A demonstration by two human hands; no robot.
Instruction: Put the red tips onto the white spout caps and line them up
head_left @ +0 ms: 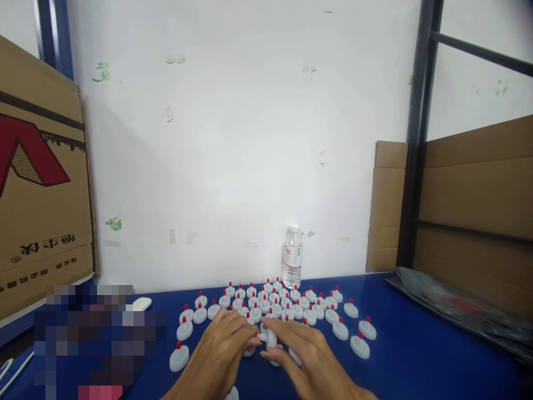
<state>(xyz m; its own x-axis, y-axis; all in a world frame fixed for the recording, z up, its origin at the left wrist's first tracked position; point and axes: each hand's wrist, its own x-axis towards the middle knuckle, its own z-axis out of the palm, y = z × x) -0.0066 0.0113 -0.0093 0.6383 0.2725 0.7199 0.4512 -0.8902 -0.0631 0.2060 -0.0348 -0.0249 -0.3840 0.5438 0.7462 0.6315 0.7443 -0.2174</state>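
Over the near middle of the blue table (375,378), my right hand (312,353) grips a white plastic nozzle cap (271,338) between thumb and fingers. Its spout lies sideways, pointing left. At that spout's end, my left hand (219,347) pinches a small red tip (255,335); whether the tip is fully seated cannot be made out. Many similar white caps with red tips, such as one cap (179,358) at the left and another cap (360,347) at the right, stand upright behind and around my hands. My hands partly hide several of them.
A transparent water bottle (292,258) stands against the white wall. A printed cardboard box (45,211) is at left, brown cardboard (474,205) and a dark metal frame (412,166) at right. A dark plastic bag (462,305) lies on the right. Pixelation hides the left foreground beside a white object (142,304).
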